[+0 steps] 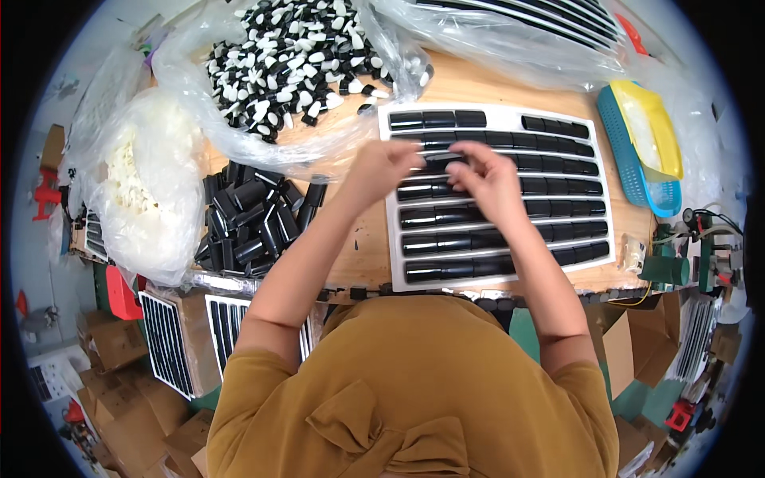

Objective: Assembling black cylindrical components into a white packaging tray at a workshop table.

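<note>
Both my hands are over a white tray (558,121) lined with rows of glossy black tubes (438,213). My left hand (384,169) is closed in a pinch above the tray's left side, and its fingertips hide what they hold, if anything. Just to its right, my right hand (490,177) has thumb and forefinger curled around the end of a slightly tilted black tube (443,161). That tube lies between the fingertips of both hands, over an upper row. A gap shows in the far row between two groups of tubes.
Loose black tubes (251,215) are heaped left of the tray. Behind them, plastic sheeting holds many small black-and-white pieces (295,60). A clear bag of cream-coloured pieces (139,179) stands far left. Blue and yellow baskets (629,151) are at right; cardboard boxes (135,398) sit below.
</note>
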Demonstrator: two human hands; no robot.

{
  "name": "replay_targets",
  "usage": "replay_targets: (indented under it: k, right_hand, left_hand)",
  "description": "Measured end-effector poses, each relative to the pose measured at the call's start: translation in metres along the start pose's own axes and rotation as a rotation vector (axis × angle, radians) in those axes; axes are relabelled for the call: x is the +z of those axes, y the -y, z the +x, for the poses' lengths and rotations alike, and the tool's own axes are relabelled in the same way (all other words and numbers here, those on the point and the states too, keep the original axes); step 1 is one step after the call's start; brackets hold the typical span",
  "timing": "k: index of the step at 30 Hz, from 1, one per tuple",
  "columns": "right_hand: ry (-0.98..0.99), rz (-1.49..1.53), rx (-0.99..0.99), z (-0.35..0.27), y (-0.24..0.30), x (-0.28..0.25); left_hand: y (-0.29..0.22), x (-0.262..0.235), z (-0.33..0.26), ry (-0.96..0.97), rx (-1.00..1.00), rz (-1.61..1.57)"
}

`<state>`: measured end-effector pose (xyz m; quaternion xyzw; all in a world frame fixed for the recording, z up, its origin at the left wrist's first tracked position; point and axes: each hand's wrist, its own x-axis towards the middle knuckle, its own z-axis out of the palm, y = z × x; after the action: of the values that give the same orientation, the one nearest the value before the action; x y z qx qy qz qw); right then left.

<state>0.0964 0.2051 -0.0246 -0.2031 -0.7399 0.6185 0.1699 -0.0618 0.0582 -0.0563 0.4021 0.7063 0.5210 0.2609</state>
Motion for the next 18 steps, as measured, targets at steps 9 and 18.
replay_targets:
  k: [9,18]
  right_hand:
    - [-0.600,-0.278,0.107,0.087,-0.046,-0.094]
    - [-0.528,-0.485,0.141,0.108,-0.081,-0.095]
  left_hand:
    - [0.073,-0.066,0.088,-0.558,-0.087,0.724]
    - [0.080,-0.061,0.081,-0.651,-0.109,0.324]
